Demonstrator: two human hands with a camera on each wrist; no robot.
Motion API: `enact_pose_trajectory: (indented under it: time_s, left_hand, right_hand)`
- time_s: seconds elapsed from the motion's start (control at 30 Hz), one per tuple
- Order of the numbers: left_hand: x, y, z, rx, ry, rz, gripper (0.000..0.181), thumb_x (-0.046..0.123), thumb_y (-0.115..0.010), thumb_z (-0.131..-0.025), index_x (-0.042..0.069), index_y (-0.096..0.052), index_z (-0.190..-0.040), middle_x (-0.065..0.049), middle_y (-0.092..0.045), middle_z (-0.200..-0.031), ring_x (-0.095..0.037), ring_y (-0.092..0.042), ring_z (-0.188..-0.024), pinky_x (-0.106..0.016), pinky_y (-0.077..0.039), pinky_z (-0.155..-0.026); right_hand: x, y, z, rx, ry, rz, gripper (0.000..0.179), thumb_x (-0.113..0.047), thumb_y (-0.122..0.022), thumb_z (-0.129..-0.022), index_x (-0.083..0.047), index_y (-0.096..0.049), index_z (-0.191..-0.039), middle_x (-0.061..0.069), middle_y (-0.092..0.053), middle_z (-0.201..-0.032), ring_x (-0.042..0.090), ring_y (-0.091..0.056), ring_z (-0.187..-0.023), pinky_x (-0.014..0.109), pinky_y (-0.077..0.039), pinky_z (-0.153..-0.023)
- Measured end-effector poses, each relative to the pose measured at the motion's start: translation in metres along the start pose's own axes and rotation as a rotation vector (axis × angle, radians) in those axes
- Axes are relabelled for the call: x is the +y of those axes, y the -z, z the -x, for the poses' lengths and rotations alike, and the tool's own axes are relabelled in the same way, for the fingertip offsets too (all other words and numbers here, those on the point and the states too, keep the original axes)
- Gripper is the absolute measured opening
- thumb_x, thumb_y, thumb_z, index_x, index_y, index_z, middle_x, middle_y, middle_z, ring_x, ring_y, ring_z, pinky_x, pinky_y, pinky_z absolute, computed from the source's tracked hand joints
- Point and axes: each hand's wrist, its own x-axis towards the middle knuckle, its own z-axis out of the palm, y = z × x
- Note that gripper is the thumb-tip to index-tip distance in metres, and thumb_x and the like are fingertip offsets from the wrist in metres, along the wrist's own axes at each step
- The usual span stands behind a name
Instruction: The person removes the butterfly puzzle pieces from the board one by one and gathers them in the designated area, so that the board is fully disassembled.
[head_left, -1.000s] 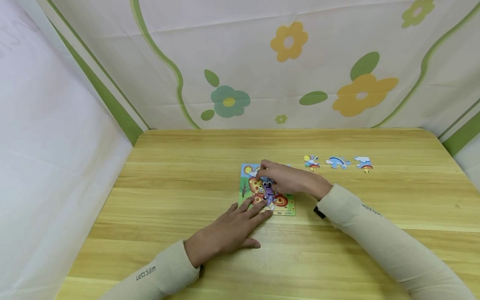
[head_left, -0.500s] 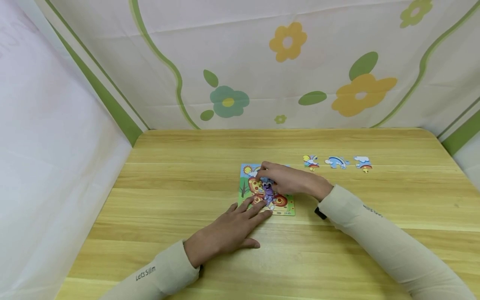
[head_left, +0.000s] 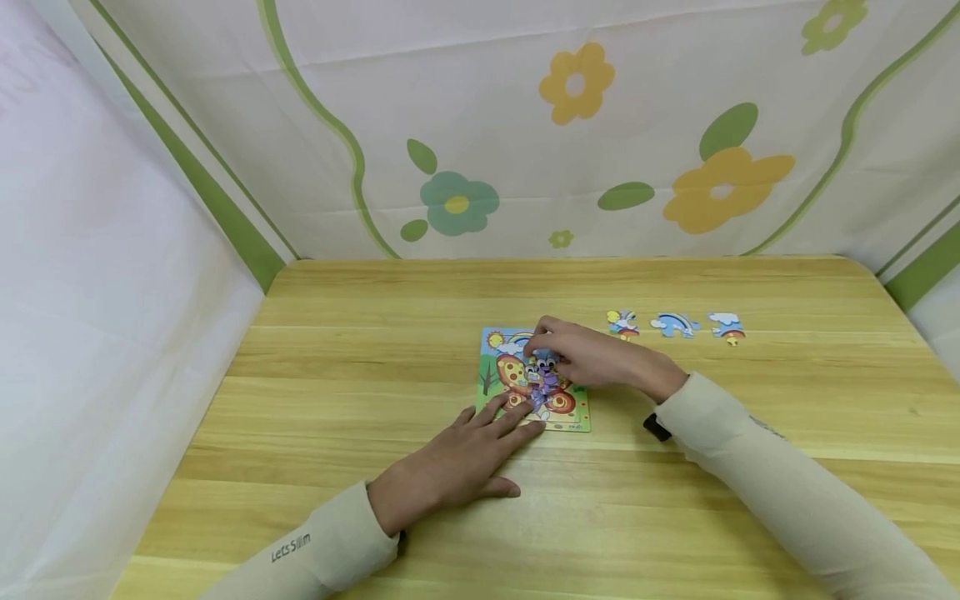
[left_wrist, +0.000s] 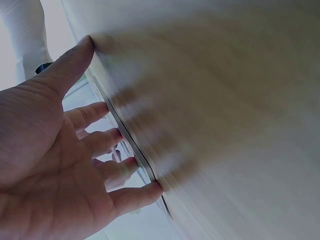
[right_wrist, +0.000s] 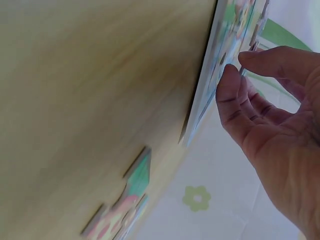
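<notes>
A square butterfly puzzle board [head_left: 488,385] lies on the table. My left hand [head_left: 461,462] rests on its near left part with spread fingers; in the left wrist view the fingertips [left_wrist: 131,165] are right at the board's edge. Above the board's upper right part, my right hand [head_left: 592,354] pinches a puzzle piece [head_left: 550,377] with a purple face on it. The right wrist view shows that piece's thin edge [right_wrist: 243,70] between thumb and fingers, close over the board. Part of the board's top right is hidden behind this hand.
Three loose puzzle pieces lie in a row at the back right of the table: one with a sun [head_left: 622,321], one with a rainbow [head_left: 677,323] and one with a cloud [head_left: 726,321]. Behind the table hangs a flower-print cloth [head_left: 510,150]; another cloth [head_left: 127,350] borders the left side.
My right hand has shifted slightly right over the board with the pinched puzzle piece, and a face printed on the board now shows to its left. My left hand has stayed in place.
</notes>
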Motion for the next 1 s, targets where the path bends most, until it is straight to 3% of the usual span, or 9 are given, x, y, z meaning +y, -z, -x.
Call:
enact_pose_trajectory:
  time_s: [0.13,0.43,0.63,1.0]
  left_hand:
    - [0.0,0.0,0.001,-0.001,-0.003,0.004,0.08,0.052,-0.064,-0.1,0.026,-0.029,-0.167,-0.001,-0.02,-0.177,-0.033,-0.017,-0.164,-0.062,-0.036,-0.121]
    - [0.0,0.002,0.002,0.016,-0.02,0.033,0.08,0.049,-0.066,-0.1,0.023,-0.03,-0.167,-0.004,-0.022,-0.176,-0.035,-0.019,-0.163,-0.064,-0.037,-0.12]
    - [0.001,0.002,0.002,0.014,-0.018,0.033,0.08,0.048,-0.066,-0.1,0.023,-0.03,-0.167,-0.004,-0.021,-0.176,-0.035,-0.019,-0.163,-0.064,-0.036,-0.12]
    - [0.001,0.002,0.003,0.025,-0.024,0.033,0.08,0.047,-0.067,-0.1,0.022,-0.031,-0.166,-0.005,-0.023,-0.176,-0.035,-0.02,-0.162,-0.064,-0.037,-0.12]
  right_hand:
    - [0.007,0.004,0.007,0.032,-0.007,-0.006,0.046,0.012,-0.056,-0.094,-0.01,-0.07,-0.132,0.011,-0.06,-0.13,0.021,-0.059,-0.098,0.035,-0.051,-0.082]
    - [0.022,0.019,0.032,0.089,-0.046,-0.006,0.049,0.016,-0.055,-0.091,-0.009,-0.071,-0.13,0.009,-0.061,-0.127,0.021,-0.061,-0.098,0.037,-0.054,-0.083]
    - [0.032,0.03,0.053,0.111,-0.071,0.022,0.048,0.017,-0.054,-0.092,-0.007,-0.071,-0.129,0.011,-0.061,-0.127,0.019,-0.059,-0.092,0.032,-0.052,-0.073]
    - [0.059,0.044,0.097,0.194,-0.096,0.064,0.048,0.02,-0.061,-0.087,-0.007,-0.074,-0.125,0.011,-0.065,-0.124,0.017,-0.061,-0.09,0.028,-0.056,-0.075]
